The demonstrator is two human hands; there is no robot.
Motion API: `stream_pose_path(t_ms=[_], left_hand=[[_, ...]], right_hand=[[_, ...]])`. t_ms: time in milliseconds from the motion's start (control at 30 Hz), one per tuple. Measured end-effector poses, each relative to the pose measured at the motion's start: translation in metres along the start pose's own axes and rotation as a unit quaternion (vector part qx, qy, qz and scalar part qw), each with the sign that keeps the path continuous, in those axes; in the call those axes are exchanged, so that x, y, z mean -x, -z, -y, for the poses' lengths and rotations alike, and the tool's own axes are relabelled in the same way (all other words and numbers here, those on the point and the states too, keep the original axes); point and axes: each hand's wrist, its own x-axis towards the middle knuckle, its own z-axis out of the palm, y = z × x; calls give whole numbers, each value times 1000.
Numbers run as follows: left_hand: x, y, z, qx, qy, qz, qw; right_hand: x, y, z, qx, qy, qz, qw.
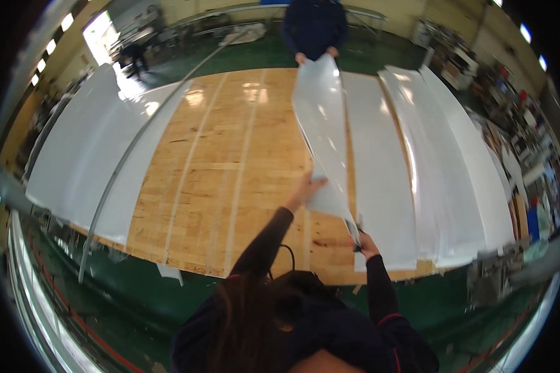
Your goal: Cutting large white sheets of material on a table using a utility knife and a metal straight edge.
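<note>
Sheeting, white and glossy, covers the left end of the table, with a thin pole crossing it in your view, perhaps there as a guide or a weight. Next comes bare wood with pale stripes running from your side to the far side, which may serve to line things up. Your left hand pinches the near left edge of the white strip, thumb on top and the other fingers hidden, seemingly to keep that end lifted and steady for you. The strip stretches away from you across the table to a co-worker, whose two hands hold its far end up, probably because it is too long for you to control alone. Your right hand is closed around what look like dark-handled scissors, though blur hides their exact shape, right at the strip's near end. Just right of the strip lies a flat panel, and beyond it curled sheets overlap, apparently set aside to leave you working room.
</note>
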Motion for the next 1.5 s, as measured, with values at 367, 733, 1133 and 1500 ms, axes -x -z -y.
stream_pose_path(t_ms=[367, 733, 1133, 1500], left_hand=[[19, -140, -53, -29, 12, -65, 997], [108, -232, 150, -23, 168, 8, 986], [149, -244, 216, -291, 286, -78, 909], [127, -252, 199, -122, 275, -170, 938]], right_hand=[[97, 122, 106, -12, 261, -119, 958], [117, 297, 36, 496, 312, -286, 758], [111, 290, -15, 615, 273, -326, 664], [81, 294, -13, 440, 171, -328, 818]])
